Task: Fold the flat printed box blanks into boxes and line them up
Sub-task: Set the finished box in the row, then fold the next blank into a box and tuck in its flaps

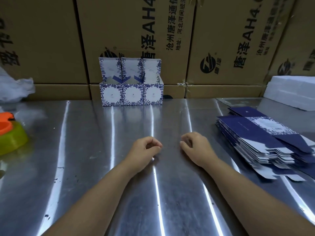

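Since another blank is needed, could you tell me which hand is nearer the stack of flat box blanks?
Right. The right hand is left of the stack of flat box blanks; the left hand lies farther left.

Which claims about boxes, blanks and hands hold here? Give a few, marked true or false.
1. Three folded blue-and-white floral cardboard boxes stand side by side at the back of the shiny metal table. True.
2. Their lids are closed. False: all three stand open.
3. The stack of flat dark blue box blanks lies to the right of the right hand. True.
4. The left hand grips a blank. False: it holds nothing, fingers loosely curled.
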